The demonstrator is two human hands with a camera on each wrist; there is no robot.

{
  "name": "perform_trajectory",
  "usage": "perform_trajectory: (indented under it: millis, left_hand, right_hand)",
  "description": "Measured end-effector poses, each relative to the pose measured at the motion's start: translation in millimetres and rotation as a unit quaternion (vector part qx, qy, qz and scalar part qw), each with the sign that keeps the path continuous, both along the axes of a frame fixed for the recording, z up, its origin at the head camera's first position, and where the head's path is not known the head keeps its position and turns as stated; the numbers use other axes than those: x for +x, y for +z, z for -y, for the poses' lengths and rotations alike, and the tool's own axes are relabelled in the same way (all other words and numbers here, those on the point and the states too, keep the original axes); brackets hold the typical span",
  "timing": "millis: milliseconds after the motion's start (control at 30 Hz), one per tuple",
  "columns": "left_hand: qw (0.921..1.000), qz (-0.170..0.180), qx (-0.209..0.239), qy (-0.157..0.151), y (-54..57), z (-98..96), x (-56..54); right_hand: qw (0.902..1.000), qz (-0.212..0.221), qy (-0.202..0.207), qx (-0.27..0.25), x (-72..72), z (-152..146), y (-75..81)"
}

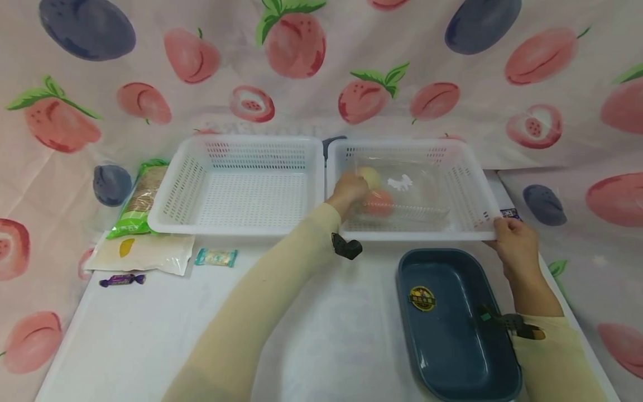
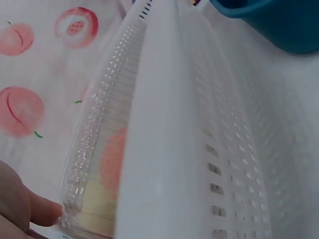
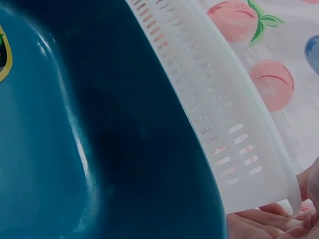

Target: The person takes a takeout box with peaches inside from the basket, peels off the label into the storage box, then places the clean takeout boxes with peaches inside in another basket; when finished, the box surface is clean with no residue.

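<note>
Inside the right white plastic basket lies a clear plastic box. A pale yellow round thing and an orange-red round thing show through the box's left part. My left hand reaches over the front rim and grips the box's left end; in the left wrist view the thumb touches its edge. My right hand holds the basket by its front right corner. In the right wrist view, fingers lie under that corner, with the thumb on the outer side.
Another white basket stands at left. A blue basin sits front right, beneath the right wrist. Left lie a green-edged bag of brown grains, a white packet, a purple-wrapped candy and a teal-wrapped snack.
</note>
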State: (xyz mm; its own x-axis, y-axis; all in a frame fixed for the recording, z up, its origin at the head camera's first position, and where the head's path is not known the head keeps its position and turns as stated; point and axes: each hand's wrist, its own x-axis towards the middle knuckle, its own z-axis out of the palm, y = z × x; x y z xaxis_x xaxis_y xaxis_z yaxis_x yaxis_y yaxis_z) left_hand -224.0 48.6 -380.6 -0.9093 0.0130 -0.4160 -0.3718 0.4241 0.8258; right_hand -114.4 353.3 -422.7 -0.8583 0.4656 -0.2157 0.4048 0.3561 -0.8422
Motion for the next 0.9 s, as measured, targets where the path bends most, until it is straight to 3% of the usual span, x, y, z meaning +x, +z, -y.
perform_trajectory:
  millis: [300, 467, 667, 800, 900]
  left_hand:
    - [0.9997, 0.007, -0.025, 0.003, -5.0, 1.7, -0.9]
    - [0.9997, 0.021, -0.013, 0.006, -3.8, 2.3, -0.1]
    - [0.9998, 0.015, -0.012, 0.001, -3.8, -1.0, -1.2]
    - [0.9997, -0.002, -0.02, -0.013, -1.1, 0.5, 4.9]
    - [0.9987, -0.025, -0.022, -0.039, 6.6, 7.1, 14.4]
  right_hand:
    - [1.0, -0.004, -0.003, -0.006, -2.0, 7.5, -0.2]
    - [1.0, -0.007, -0.001, 0.002, -2.7, 8.4, -0.3]
    - [1.0, 0.0, -0.008, -0.004, -3.8, 6.3, 1.8]
    - [0.9999, -0.002, 0.011, -0.002, -1.7, 1.0, 1.0]
    - [0.999, 0.005, 0.037, 0.026, 1.4, -6.1, 2.2]
